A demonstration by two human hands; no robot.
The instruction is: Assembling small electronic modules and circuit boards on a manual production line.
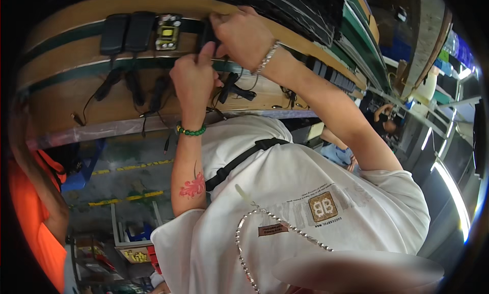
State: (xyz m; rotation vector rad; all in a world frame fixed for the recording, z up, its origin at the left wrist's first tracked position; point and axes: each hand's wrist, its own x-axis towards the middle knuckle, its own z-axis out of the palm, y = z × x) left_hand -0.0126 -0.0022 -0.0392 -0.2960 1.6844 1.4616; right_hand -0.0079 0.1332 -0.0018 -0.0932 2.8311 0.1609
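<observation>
A black power adapter casing (205,35) stands on the green strip of the bench, partly hidden by my hands. My left hand (193,80) is closed with its thumb and forefinger at the casing's lower end. From the right, my right hand (243,38) grips the same casing near its upper end. To the left lies a bare circuit board (168,33) with a yellow transformer. Beside it are a black adapter (140,31) and another black adapter (114,34). Black cable bundles (234,88) hang toward me below my hands.
Along the bench to the right sits a row of black adapters (331,75). Black sheeting (300,11) borders the far side. A co-worker in an orange top (35,217) is close on my left. The bench's wrapped front edge (91,133) runs before my body.
</observation>
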